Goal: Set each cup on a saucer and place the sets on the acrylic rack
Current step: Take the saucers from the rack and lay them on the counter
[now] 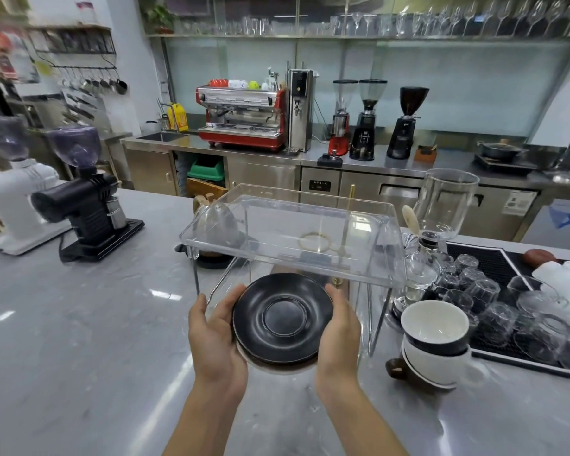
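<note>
— What are we holding?
— Our left hand (215, 337) and right hand (338, 334) clasp a stack of saucers (282, 319), black on top, before the acrylic rack (290, 235).
— The cups?
— Two stacked cups (436, 340) stand on the bench (79, 324), right.

Honestly nothing here is properly readable. There's a small dark display panel (320, 185) on the steel under-counter unit, way beyond the fingertips (241, 288), with pale characters on it, but they're too blurry to make out. A white sticker (516, 202) on the cabinet further off to the right of the fingers has print on it, also just smudge. The yellow bottle (179, 117) by the back sink has a label, same story.
</note>
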A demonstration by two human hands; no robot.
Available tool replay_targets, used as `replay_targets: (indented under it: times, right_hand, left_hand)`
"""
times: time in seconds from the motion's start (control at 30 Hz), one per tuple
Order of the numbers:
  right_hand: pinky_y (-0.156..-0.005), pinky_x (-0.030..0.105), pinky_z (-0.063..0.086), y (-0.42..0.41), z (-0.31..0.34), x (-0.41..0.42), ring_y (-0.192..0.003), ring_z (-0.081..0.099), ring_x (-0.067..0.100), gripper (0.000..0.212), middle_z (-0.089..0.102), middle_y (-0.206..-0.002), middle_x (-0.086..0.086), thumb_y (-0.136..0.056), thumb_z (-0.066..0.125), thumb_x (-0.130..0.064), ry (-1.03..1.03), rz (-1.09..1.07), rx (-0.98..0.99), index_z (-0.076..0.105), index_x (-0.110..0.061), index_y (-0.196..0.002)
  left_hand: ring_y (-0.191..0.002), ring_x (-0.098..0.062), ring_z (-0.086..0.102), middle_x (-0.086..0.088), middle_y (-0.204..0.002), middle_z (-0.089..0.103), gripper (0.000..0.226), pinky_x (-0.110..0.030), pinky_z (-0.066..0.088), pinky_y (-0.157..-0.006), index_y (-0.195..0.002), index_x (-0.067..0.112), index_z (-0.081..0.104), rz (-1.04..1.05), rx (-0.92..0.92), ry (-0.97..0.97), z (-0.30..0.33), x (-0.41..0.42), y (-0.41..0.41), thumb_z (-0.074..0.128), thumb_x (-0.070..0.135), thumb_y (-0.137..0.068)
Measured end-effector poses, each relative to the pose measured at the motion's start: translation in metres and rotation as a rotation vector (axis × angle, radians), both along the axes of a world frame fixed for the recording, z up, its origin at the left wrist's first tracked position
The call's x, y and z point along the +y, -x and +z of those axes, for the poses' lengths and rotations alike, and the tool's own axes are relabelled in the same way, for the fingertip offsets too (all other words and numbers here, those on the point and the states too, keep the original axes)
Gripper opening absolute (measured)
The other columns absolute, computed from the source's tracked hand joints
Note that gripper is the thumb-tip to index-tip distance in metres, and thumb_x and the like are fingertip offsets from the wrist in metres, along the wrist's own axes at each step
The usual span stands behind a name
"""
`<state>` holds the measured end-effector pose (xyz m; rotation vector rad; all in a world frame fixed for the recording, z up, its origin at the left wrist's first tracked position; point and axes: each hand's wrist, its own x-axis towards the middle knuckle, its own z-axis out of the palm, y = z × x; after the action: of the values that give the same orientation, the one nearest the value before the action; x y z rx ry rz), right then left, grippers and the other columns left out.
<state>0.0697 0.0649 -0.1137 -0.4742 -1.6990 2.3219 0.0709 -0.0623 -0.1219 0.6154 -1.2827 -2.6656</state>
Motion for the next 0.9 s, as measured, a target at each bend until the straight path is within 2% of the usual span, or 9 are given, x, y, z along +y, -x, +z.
replay_targets:
  times: [0.13,0.2,0.37,0.67,0.83,0.9]
  right_hand:
    - [-0.097,0.019,0.033,-0.015,-0.003,-0.003,-0.116,0.05,-0.001,0.036,0.059,-0.123,-0.018,-0.105,0.039,-0.028,0.0,-0.001,0.028,0.059,-0.021,-0.134]
    - [-0.1,0.02,0.035,-0.025,-0.007,-0.005,-0.114,0.052,-0.005,0.036,0.06,-0.129,-0.015,-0.105,0.039,-0.027,-0.01,0.006,0.037,0.059,-0.02,-0.134]
    - [-0.113,0.038,0.039,-0.046,-0.02,-0.006,-0.124,0.056,0.007,0.034,0.066,-0.127,-0.011,-0.103,0.043,-0.03,0.013,0.016,0.012,0.064,-0.023,-0.128]
    - [-0.112,0.045,0.04,-0.07,-0.047,-0.005,-0.123,0.059,0.015,0.033,0.068,-0.125,-0.005,-0.102,0.045,-0.037,-0.007,0.022,-0.039,0.066,-0.024,-0.125]
    - [-0.107,0.034,0.044,-0.083,-0.054,0.003,-0.118,0.061,0.008,0.03,0.071,-0.117,-0.014,-0.103,0.044,-0.028,0.013,0.02,-0.051,0.069,-0.026,-0.119]
    - [-0.111,0.036,0.041,-0.091,-0.058,0.005,-0.121,0.059,0.008,0.031,0.069,-0.122,-0.013,-0.104,0.042,-0.027,0.006,0.012,-0.067,0.067,-0.026,-0.123]
  left_hand:
    - [-0.12,-0.036,0.064,-0.019,-0.125,0.071,0.07,-0.044,0.05,-0.093,-0.129,0.007,0.064,-0.012,0.007,-0.04,-0.001,-0.005,-0.019,0.027,0.059,-0.1]
    - [-0.119,-0.035,0.065,-0.017,-0.121,0.074,0.069,-0.047,0.049,-0.1,-0.129,0.007,0.063,-0.012,0.013,-0.046,-0.003,-0.008,-0.03,0.026,0.058,-0.1]
    - [-0.118,-0.035,0.065,-0.014,-0.117,0.076,0.068,-0.051,0.042,-0.11,-0.124,0.007,0.065,-0.015,0.017,-0.081,-0.01,-0.011,-0.056,0.027,0.057,-0.1]
    - [-0.12,-0.035,0.064,-0.014,-0.118,0.075,0.068,-0.052,0.041,-0.111,-0.126,0.007,0.065,-0.022,-0.027,-0.074,-0.027,-0.012,-0.082,0.028,0.058,-0.1]
    - [-0.12,-0.037,0.064,-0.016,-0.122,0.074,0.069,-0.051,0.044,-0.105,-0.126,0.007,0.066,-0.037,-0.073,-0.064,-0.036,-0.01,-0.09,0.028,0.058,-0.1]
    - [-0.12,-0.037,0.063,-0.015,-0.122,0.074,0.068,-0.052,0.043,-0.107,-0.125,0.008,0.068,-0.051,-0.09,-0.053,-0.041,-0.009,-0.094,0.028,0.057,-0.1]
